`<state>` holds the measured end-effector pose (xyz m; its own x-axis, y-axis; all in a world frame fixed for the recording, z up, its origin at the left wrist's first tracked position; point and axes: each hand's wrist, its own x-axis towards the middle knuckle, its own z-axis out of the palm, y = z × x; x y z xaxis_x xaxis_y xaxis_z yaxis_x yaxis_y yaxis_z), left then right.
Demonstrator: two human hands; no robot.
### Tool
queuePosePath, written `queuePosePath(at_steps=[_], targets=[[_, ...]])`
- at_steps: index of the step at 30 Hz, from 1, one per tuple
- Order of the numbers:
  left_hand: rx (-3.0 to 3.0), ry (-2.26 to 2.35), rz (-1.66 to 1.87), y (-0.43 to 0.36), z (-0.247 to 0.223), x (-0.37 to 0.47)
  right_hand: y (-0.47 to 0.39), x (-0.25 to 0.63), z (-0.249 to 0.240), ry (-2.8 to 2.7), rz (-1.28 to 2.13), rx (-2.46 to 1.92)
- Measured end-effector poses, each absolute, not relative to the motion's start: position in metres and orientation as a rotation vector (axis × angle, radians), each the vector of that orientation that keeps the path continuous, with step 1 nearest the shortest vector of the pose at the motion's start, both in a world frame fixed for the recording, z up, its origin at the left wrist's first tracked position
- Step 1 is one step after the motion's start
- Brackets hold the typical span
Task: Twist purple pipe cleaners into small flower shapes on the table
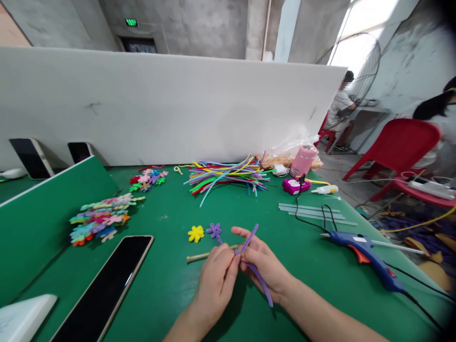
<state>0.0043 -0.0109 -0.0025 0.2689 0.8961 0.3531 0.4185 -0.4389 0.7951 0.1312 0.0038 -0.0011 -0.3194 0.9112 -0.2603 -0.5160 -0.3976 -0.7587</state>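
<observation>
Both my hands meet over the green table in the head view. My left hand (220, 270) is closed, pinching a purple pipe cleaner (261, 283) near its small twisted middle. The fingers of my right hand (265, 263) are closed on the same pipe cleaner, whose two loose ends stick out above and below them. A thin olive stick (198, 257) lies at my fingers, its right part mostly hidden by my left hand. Just beyond my left hand are a purple flower (214, 230) with a purple stem and a yellow flower (195, 233).
Pipe cleaners (228, 175) lie in a pile at the back. Flower piles (101, 218) and a large phone (105, 289) are at left. A blue glue gun (370, 251), clear glue sticks (313, 212) and a pink bottle (304, 160) are at right. Two people sit beyond.
</observation>
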Motion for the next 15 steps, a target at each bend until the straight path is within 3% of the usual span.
queuePosePath(at_steps=[7, 15], targets=[[1.195, 1.199, 1.169, -0.002, -0.004, 0.002, 0.008, 0.137, -0.011, -1.271, 1.567, -1.009], [0.707, 1.034, 1.202, 0.000, -0.006, 0.005, 0.007, 0.150, -0.012, -1.943, 0.382, -0.961]])
